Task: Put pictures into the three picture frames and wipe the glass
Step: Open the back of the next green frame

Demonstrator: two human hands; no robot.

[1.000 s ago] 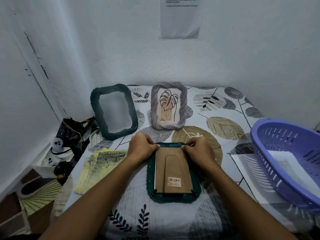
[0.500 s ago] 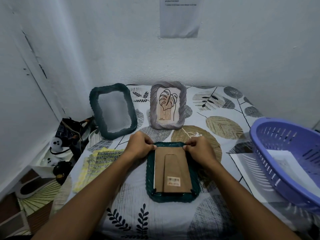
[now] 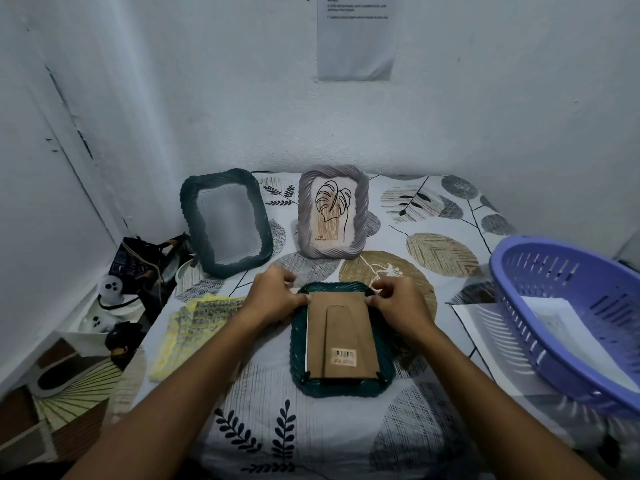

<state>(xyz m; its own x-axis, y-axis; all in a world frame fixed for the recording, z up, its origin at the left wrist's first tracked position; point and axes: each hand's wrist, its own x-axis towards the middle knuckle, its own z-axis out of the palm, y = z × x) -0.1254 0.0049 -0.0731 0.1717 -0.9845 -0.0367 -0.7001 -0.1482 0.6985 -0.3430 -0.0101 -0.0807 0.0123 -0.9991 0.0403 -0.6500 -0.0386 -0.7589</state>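
Frame, dark green, face down: backing board being seated

Dark green twisted-rim picture frame, lying face down on the leaf-patterned cloth directly before me. Brown cardboard backing board with fold-out stand and barcode sticker set into its rear.

Grip: my left hand and right hand each sit at an upper corner of the board, fingers curled, pinching or pressing there; the exact contact I cannot tell.

Step, as I judge it: closing the back, probably at the top retaining tabs. Next calls for securing the remaining tabs, then turning it over to wipe the glass.

Also held: grey twisted-rim frame with leaf drawing, upright; second dark green frame, upright, seemingly without a picture; yellow cloth; purple slotted plastic basket, cut off at right.

Hidden: glass, any picture inside, tabs beneath my fingers.
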